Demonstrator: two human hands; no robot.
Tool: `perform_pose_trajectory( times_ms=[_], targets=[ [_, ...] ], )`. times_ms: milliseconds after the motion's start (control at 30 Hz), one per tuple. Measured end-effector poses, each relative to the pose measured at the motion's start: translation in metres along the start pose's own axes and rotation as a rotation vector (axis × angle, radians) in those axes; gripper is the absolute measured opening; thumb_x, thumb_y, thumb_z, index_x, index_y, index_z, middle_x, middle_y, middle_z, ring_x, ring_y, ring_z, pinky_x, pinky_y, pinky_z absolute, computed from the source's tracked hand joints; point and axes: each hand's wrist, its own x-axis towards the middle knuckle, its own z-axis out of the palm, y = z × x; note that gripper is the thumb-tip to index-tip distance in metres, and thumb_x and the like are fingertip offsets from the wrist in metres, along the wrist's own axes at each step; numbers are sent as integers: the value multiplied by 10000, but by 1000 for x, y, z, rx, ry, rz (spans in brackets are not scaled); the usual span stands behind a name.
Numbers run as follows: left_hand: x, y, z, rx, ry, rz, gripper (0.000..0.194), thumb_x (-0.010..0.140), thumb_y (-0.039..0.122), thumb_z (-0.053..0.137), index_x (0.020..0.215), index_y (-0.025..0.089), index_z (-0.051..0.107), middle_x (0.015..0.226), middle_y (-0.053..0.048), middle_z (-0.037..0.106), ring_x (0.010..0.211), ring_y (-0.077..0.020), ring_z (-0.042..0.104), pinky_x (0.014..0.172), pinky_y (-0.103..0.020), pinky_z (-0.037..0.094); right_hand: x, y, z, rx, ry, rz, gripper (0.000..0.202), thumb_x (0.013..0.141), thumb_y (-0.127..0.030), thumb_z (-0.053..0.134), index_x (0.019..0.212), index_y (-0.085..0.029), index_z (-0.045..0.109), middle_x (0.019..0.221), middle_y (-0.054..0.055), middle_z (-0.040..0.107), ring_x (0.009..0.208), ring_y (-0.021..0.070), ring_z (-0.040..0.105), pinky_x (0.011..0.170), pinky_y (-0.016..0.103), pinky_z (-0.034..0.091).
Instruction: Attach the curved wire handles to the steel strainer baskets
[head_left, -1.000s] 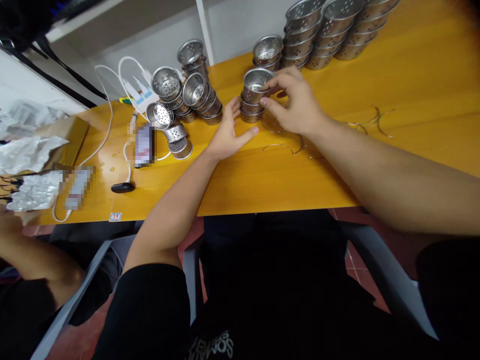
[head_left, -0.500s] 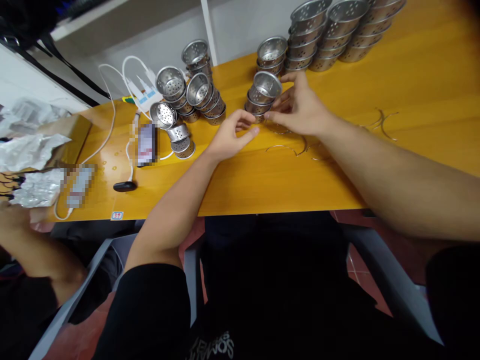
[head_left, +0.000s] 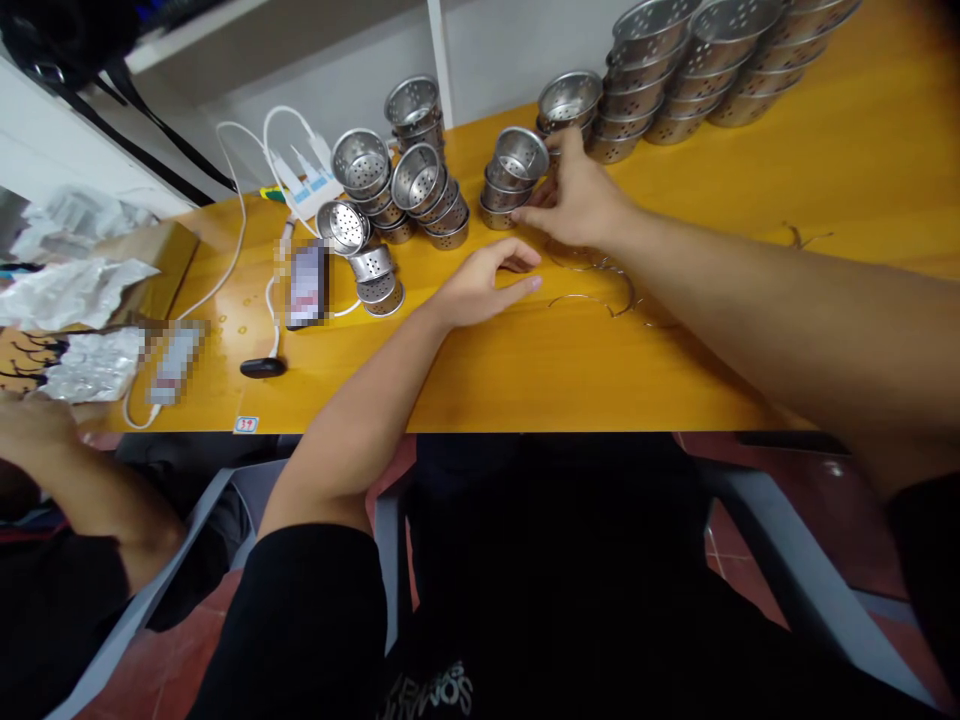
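A short stack of perforated metal cups [head_left: 517,165] stands on the table in front of me, its top cup tilted toward me. My right hand [head_left: 574,200] is at the right side of this stack, thumb by the lowest cup and fingers spread along the side; it appears to touch the stack without wrapping round it. Below the stack, my left hand [head_left: 491,283] hovers low over the table, fingers curved and apart from the thumb, holding nothing. Thin curved wires [head_left: 592,298] lie under and beside my right forearm.
Taller cup stacks [head_left: 649,75] line the back right. More cups [head_left: 420,185] stand left, near a power strip [head_left: 315,190] with white cables. A phone [head_left: 306,285], a black oval object [head_left: 262,368] and plastic bags [head_left: 94,365] lie farther left. A co-worker's arm [head_left: 97,480] is at the left edge.
The short stack has shifted left and slightly back relative to the other cups, with my right hand moving alongside it. My left hand has drawn away from the stack toward me. The view has turned slightly.
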Motion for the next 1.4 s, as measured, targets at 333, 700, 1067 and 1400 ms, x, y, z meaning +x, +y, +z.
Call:
perform_pose_trajectory(
  times_ms=[333,700,1067,1400],
  targets=[
    [-1,-5,1,8,-14,20,340,949,383,747,1170,140,662,1217,-111,772,1135,-161,746,1119,-344,604,10,-56,3,-83,-79,99,660,925,-216,845,1421,-241,411,1067,33,767,971,238,729,967,419,599],
    [-1,-1,-1,32,-11,2,346,946,388,727,1175,134,674,1219,-108,781,1134,-158,753,1113,-329,611,24,-34,-63,-554,54,134,386,1047,-256,697,1389,-85,746,1261,201,756,1225,337,729,1094,499,560],
    [-2,2,-2,28,-15,-10,344,943,406,723,1162,148,659,1224,-111,771,1153,-162,747,1130,-345,605,26,-13,-60,-474,142,69,357,1029,-294,762,1296,-58,746,1194,187,780,1116,279,750,1019,413,577],
    [3,-27,4,-13,95,-30,671,954,404,730,1507,223,396,1446,-139,632,1221,-180,708,1170,-409,583,18,-26,-69,65,133,-225,177,979,-79,778,1146,-84,719,884,52,689,695,90,545,617,207,392]
  ],
)
